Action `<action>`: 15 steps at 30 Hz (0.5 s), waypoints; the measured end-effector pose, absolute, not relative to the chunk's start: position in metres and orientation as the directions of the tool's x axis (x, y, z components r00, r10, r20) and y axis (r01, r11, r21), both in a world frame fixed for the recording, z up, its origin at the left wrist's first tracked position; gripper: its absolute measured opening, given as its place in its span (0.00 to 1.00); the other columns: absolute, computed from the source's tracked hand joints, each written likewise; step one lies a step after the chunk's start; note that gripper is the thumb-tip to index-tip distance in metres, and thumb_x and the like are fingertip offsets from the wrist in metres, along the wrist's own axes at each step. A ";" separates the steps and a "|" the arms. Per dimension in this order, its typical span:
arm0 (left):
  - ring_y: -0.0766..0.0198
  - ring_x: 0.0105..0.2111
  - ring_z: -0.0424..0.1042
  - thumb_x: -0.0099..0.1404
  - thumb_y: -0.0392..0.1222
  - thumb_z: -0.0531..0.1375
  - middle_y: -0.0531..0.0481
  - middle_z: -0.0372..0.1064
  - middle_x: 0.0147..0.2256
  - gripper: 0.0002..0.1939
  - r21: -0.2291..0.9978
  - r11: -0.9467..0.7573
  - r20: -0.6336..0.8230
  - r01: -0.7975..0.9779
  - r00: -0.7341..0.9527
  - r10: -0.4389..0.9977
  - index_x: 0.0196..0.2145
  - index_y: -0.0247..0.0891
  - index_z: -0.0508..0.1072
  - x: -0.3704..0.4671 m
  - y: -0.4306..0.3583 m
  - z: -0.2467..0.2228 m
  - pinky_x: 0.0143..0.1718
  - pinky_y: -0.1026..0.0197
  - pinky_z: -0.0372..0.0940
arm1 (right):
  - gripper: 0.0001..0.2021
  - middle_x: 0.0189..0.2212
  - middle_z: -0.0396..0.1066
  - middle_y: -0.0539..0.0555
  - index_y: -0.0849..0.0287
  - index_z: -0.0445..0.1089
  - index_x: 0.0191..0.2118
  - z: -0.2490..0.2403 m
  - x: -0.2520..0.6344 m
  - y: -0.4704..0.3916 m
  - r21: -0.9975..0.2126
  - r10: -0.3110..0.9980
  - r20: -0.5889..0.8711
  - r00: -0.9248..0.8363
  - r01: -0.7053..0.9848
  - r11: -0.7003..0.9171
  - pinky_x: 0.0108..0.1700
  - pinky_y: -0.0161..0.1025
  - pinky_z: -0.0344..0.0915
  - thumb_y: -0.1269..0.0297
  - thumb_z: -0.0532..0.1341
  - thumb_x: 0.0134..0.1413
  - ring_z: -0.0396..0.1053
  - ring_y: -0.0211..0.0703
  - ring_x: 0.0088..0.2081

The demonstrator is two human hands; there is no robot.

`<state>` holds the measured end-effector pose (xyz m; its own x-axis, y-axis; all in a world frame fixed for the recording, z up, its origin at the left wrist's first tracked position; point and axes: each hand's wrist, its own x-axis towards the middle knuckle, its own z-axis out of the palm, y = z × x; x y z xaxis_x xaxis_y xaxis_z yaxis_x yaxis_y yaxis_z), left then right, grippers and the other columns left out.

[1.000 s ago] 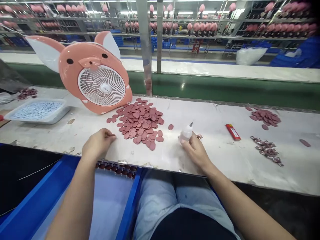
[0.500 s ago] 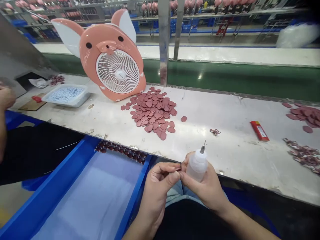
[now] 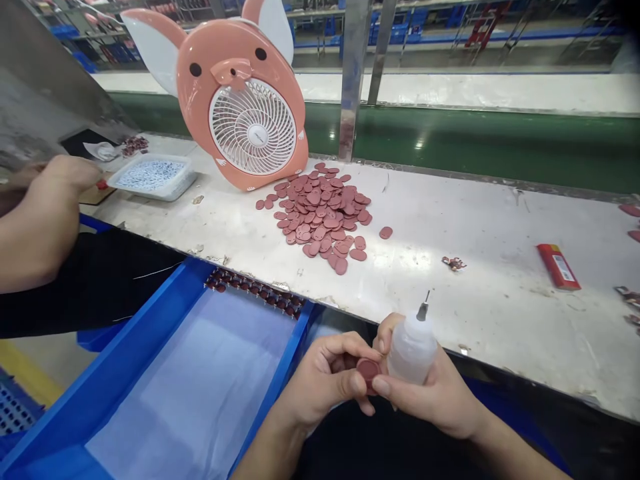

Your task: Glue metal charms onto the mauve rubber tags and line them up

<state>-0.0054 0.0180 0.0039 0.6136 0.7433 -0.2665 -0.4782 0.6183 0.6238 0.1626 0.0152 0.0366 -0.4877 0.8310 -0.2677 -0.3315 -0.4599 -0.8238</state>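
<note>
Between my fingertips, near the table's front edge, is a small dark red oval piece. My left hand pinches its left side, fingers curled. My right hand is wrapped round a translucent white bottle with an upright metal needle tip, and its thumb and forefinger also touch the piece's right side. A heap of flat reddish oval pieces lies on the table beyond my hands, with one loose oval to its right. A small dark part lies farther right.
A pink pig-shaped fan stands behind the heap. A blue bin with rows of dark pieces is at the lower left. A red box lies at right, a white tray at left. Another person's arm reaches in from the left.
The camera view has shifted, so the table's things sit differently in it. The red piece between my fingers now shows its flat face. The other person's arm has come farther into view.
</note>
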 end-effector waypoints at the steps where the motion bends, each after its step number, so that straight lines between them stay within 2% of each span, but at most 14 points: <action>1: 0.71 0.26 0.74 0.48 0.47 0.74 0.53 0.69 0.31 0.15 0.593 0.648 -0.274 -0.479 0.636 0.721 0.34 0.42 0.82 -0.007 0.018 0.001 0.23 0.71 0.72 | 0.22 0.20 0.63 0.40 0.56 0.52 0.33 0.037 0.162 0.014 -0.814 0.820 -0.265 -0.507 -0.338 -0.473 0.24 0.20 0.59 0.59 0.69 0.47 0.66 0.24 0.21; 4: 0.71 0.24 0.74 0.44 0.47 0.76 0.52 0.71 0.29 0.18 0.519 0.712 -0.297 -0.473 0.681 0.669 0.34 0.41 0.82 -0.009 0.017 -0.006 0.20 0.72 0.71 | 0.22 0.20 0.62 0.40 0.56 0.52 0.33 0.038 0.161 0.012 -0.791 0.795 -0.268 -0.543 -0.347 -0.504 0.28 0.22 0.64 0.59 0.70 0.47 0.69 0.26 0.24; 8: 0.70 0.23 0.74 0.43 0.44 0.76 0.51 0.71 0.29 0.17 0.487 0.717 -0.287 -0.499 0.684 0.671 0.31 0.38 0.81 -0.006 0.013 -0.011 0.19 0.71 0.70 | 0.24 0.22 0.64 0.42 0.56 0.53 0.33 0.035 0.159 0.010 -0.797 0.793 -0.289 -0.536 -0.323 -0.510 0.31 0.26 0.70 0.58 0.72 0.44 0.70 0.28 0.25; 11: 0.76 0.22 0.70 0.43 0.48 0.76 0.56 0.69 0.27 0.18 0.464 0.646 -0.264 -0.606 0.602 0.754 0.31 0.41 0.79 -0.002 0.010 -0.012 0.17 0.77 0.66 | 0.28 0.25 0.64 0.41 0.50 0.53 0.44 0.031 0.166 0.008 -0.832 0.846 -0.340 -0.411 -0.287 -0.474 0.24 0.22 0.65 0.54 0.71 0.46 0.64 0.23 0.22; 13: 0.75 0.27 0.74 0.43 0.50 0.76 0.57 0.72 0.31 0.20 0.435 0.587 -0.290 -0.682 0.511 0.809 0.32 0.43 0.77 -0.001 0.010 -0.012 0.18 0.79 0.65 | 0.34 0.28 0.66 0.42 0.44 0.47 0.54 0.030 0.176 0.006 -0.896 0.895 -0.357 -0.268 -0.172 -0.409 0.22 0.21 0.64 0.48 0.68 0.48 0.63 0.23 0.23; 15: 0.70 0.33 0.78 0.44 0.51 0.75 0.56 0.77 0.36 0.21 0.397 0.561 -0.329 -0.726 0.458 0.826 0.34 0.44 0.76 -0.001 0.011 -0.012 0.19 0.79 0.67 | 0.34 0.30 0.67 0.43 0.41 0.44 0.58 0.033 0.189 0.005 -0.938 0.928 -0.346 -0.136 0.037 -0.344 0.24 0.21 0.66 0.45 0.63 0.52 0.63 0.23 0.24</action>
<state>-0.0005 0.0108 -0.0120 0.4581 0.8258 -0.3289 -0.7262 0.5611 0.3973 0.1888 0.0050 0.0328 -0.1362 0.9284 -0.3456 0.0367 -0.3439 -0.9383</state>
